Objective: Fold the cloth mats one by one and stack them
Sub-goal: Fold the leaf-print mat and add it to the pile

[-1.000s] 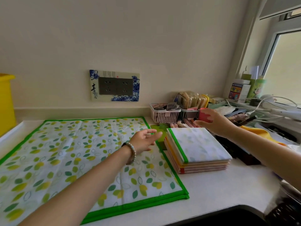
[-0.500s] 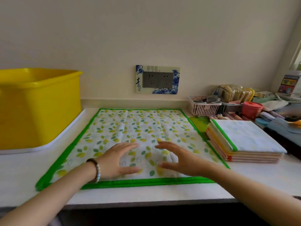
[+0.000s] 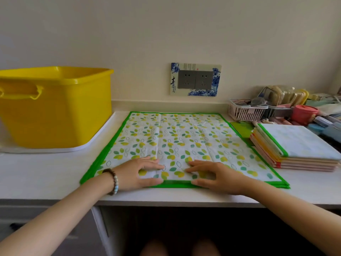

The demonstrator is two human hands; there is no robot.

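Note:
A white cloth mat (image 3: pixel 181 137) with green and yellow leaf print and a green border lies spread flat on the white counter (image 3: pixel 46 174). More green edges show under its left and near sides, so it seems to lie on other mats. My left hand (image 3: pixel 139 172) and my right hand (image 3: pixel 212 175) rest palm down on its near edge, fingers spread, side by side. To the right stands a stack of folded mats (image 3: pixel 295 150), the top one pale with a green edge.
A large yellow plastic tub (image 3: pixel 55 106) stands on a white tray at the left. Behind the stack are a pink basket (image 3: pixel 245 110), a red cup (image 3: pixel 304 113) and assorted clutter. A wall socket plate (image 3: pixel 195 79) is above the mat.
Both hands came from the right, near the folded stack, down onto the mat's near edge. The view swung left and down, bringing the yellow tub into sight.

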